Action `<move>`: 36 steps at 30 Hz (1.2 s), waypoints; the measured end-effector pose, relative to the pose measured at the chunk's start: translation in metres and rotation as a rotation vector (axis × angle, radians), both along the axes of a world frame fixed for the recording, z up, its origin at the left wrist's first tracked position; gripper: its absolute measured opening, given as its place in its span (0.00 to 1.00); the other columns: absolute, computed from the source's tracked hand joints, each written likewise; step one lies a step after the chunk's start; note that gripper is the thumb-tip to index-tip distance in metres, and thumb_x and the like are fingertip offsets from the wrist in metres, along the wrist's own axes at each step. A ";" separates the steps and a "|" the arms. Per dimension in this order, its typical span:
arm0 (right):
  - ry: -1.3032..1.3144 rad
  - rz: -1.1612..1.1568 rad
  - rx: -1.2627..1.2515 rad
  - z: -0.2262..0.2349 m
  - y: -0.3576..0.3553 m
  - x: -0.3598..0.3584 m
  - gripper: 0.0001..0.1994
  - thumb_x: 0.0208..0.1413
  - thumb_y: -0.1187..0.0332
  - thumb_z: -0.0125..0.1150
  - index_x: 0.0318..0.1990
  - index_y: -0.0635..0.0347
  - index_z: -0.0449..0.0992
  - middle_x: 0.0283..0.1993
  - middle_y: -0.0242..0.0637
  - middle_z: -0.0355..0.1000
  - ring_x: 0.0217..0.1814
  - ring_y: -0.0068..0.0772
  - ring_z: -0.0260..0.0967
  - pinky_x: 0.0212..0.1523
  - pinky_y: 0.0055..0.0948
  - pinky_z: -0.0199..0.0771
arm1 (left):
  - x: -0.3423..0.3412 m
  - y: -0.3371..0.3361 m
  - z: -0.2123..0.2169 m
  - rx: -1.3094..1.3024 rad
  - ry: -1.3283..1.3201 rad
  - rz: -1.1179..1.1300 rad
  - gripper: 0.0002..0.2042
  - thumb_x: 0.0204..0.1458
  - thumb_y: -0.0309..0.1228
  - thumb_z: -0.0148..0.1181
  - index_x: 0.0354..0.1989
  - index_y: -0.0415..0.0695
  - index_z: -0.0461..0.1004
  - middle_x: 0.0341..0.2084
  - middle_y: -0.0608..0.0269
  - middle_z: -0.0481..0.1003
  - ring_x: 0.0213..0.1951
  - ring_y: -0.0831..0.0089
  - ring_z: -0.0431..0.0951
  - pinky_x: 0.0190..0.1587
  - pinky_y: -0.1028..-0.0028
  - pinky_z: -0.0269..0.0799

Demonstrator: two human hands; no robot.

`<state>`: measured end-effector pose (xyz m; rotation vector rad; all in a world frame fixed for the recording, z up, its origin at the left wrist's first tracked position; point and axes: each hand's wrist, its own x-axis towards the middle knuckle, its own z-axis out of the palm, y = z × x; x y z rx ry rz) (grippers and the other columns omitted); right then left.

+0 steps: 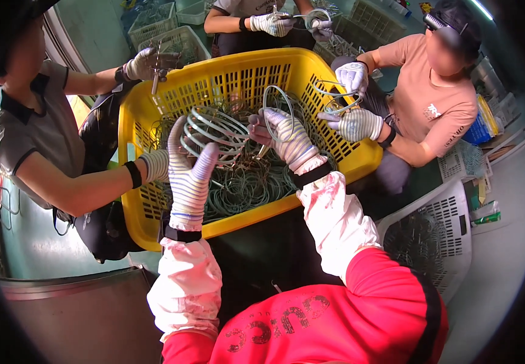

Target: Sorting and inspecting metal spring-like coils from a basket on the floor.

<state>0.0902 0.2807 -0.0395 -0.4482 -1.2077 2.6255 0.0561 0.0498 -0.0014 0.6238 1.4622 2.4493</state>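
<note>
My left hand point(188, 185), in a striped knit glove, holds a bundle of pale grey-green cable loops point(226, 136) between thumb and fingers. The loops fan out to the right, with small metal parts along them. My right hand point(288, 138), gloved alike, is closed on a single cable loop point(268, 97) that stands up over its fingers. Its fingertips are partly hidden. Both hands are over a yellow plastic basket point(226, 227) with slotted walls. Inside it lies a tangled heap of similar loops point(244, 191) and metal pieces.
Around the basket sit three co-workers with gloved hands: one at left point(144, 67), one at the far side point(271, 24), one at right point(359, 124) with a loop. A white crate point(456, 212) of dark wire pieces stands at right. More crates point(193, 33) stand behind.
</note>
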 end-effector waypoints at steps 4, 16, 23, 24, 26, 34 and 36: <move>-0.027 0.112 0.003 -0.006 0.002 -0.002 0.13 0.64 0.58 0.57 0.45 0.59 0.75 0.43 0.39 0.79 0.44 0.34 0.79 0.47 0.37 0.80 | 0.011 0.007 -0.002 -0.054 0.067 -0.073 0.42 0.49 0.25 0.71 0.71 0.49 0.52 0.57 0.55 0.69 0.55 0.66 0.74 0.56 0.67 0.75; -0.060 0.192 0.327 0.006 -0.007 0.007 0.13 0.62 0.57 0.60 0.43 0.59 0.77 0.39 0.34 0.79 0.35 0.27 0.77 0.37 0.29 0.78 | 0.015 0.008 -0.009 -0.260 0.230 -0.045 0.43 0.43 0.28 0.77 0.69 0.44 0.58 0.54 0.57 0.73 0.51 0.71 0.77 0.53 0.71 0.76; -0.022 0.164 0.359 0.010 -0.008 0.009 0.10 0.63 0.64 0.60 0.43 0.62 0.77 0.37 0.35 0.79 0.34 0.27 0.78 0.34 0.27 0.79 | 0.013 0.007 -0.010 -0.356 0.303 0.004 0.43 0.42 0.33 0.78 0.67 0.42 0.61 0.51 0.57 0.76 0.50 0.74 0.77 0.53 0.73 0.76; -0.052 0.154 0.390 0.010 -0.007 0.008 0.10 0.63 0.65 0.59 0.43 0.63 0.77 0.36 0.36 0.79 0.33 0.28 0.78 0.33 0.27 0.78 | 0.013 0.007 -0.010 -0.356 0.303 0.005 0.43 0.42 0.33 0.78 0.67 0.42 0.61 0.51 0.57 0.76 0.50 0.74 0.77 0.53 0.73 0.76; -0.103 0.165 0.532 0.009 -0.002 0.003 0.11 0.64 0.63 0.59 0.44 0.62 0.76 0.36 0.35 0.78 0.32 0.27 0.77 0.33 0.27 0.78 | 0.012 0.008 -0.012 -0.351 0.275 -0.037 0.43 0.41 0.33 0.78 0.67 0.42 0.61 0.50 0.56 0.77 0.50 0.74 0.78 0.53 0.73 0.76; -0.141 0.170 0.741 0.006 -0.002 0.003 0.12 0.65 0.61 0.57 0.43 0.63 0.74 0.33 0.35 0.77 0.27 0.26 0.75 0.29 0.26 0.76 | 0.011 0.006 -0.012 -0.517 0.430 0.041 0.43 0.39 0.37 0.78 0.66 0.42 0.63 0.50 0.54 0.78 0.48 0.70 0.81 0.51 0.71 0.77; -0.167 0.174 0.706 0.006 -0.002 0.003 0.12 0.66 0.62 0.57 0.43 0.63 0.75 0.33 0.35 0.77 0.27 0.25 0.75 0.29 0.26 0.76 | 0.012 0.006 -0.011 -0.556 0.444 0.049 0.43 0.39 0.38 0.78 0.66 0.42 0.64 0.49 0.54 0.78 0.48 0.68 0.81 0.51 0.71 0.77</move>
